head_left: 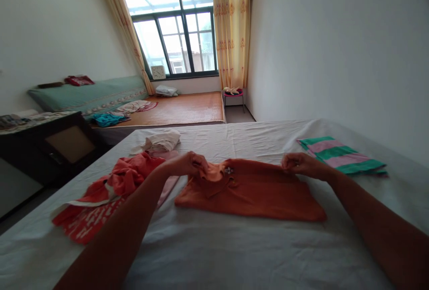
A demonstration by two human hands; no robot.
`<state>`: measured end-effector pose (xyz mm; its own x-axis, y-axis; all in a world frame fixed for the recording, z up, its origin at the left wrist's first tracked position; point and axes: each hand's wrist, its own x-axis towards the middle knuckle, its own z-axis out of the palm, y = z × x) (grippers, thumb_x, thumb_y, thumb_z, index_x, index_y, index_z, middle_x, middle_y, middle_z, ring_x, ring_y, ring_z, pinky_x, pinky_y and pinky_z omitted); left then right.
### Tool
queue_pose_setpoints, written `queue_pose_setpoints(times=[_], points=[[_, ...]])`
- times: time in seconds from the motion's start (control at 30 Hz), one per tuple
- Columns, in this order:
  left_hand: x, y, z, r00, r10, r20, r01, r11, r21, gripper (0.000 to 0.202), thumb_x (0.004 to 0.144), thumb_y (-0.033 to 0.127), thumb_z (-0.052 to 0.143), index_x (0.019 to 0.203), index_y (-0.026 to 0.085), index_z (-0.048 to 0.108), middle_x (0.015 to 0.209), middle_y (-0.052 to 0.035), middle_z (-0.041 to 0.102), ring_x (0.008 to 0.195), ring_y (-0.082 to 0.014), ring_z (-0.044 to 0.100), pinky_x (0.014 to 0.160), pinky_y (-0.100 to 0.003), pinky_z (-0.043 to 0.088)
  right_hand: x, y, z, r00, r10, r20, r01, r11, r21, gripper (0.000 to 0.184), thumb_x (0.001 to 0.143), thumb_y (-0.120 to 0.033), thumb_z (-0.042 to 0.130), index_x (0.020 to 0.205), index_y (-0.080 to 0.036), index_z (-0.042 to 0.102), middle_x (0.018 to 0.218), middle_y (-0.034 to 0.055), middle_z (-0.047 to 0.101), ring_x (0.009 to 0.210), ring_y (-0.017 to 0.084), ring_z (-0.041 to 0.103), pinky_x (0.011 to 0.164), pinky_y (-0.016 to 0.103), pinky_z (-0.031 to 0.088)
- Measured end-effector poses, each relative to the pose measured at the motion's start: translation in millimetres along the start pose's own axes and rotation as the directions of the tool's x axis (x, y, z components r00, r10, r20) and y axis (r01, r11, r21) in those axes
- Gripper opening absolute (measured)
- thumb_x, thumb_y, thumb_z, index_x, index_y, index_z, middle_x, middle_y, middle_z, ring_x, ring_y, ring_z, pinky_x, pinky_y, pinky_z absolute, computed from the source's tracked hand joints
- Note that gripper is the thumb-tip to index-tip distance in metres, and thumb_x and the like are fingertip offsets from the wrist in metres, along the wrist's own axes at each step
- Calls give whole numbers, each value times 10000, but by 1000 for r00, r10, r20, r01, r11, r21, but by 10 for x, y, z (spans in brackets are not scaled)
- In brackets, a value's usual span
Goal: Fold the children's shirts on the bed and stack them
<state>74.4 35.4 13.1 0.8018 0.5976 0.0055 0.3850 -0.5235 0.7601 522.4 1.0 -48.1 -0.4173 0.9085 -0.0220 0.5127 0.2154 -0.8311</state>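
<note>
An orange shirt (254, 191) lies flat on the white bed sheet (234, 250) in front of me. My left hand (187, 163) is closed on the shirt's far left edge, where the cloth is bunched up near the collar. My right hand (296, 163) pinches the far right edge of the same shirt. Both arms reach forward over the bed.
A heap of red and coral clothes (110, 196) lies left of the shirt, with a white garment (162, 141) behind it. A folded green-and-pink striped cloth (340, 155) sits at the right. A dark cabinet (50, 147), a second bed (174, 109) and a window (177, 35) lie beyond.
</note>
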Motion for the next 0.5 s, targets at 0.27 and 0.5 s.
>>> queue_pose_setpoints(times=[0.27,0.5], points=[[-337,-9,205,1000,-2,25,1,998,61,219,765,129,593,920,159,744,909,-61,712,853,-169,637,772,-229,474,-173,-62,-16,990,47,135,-44,999,-22,372,700,-483,706,850,-142,692,863,101,713,837,232,646,758,316,477],[-373,84,207,983,12,186,-7,1000,-27,169,802,288,636,857,171,745,982,-79,706,949,-195,630,853,-254,475,-203,-5,-75,962,48,270,-32,998,-61,396,677,-504,730,851,-148,718,935,104,706,918,249,635,830,334,478]])
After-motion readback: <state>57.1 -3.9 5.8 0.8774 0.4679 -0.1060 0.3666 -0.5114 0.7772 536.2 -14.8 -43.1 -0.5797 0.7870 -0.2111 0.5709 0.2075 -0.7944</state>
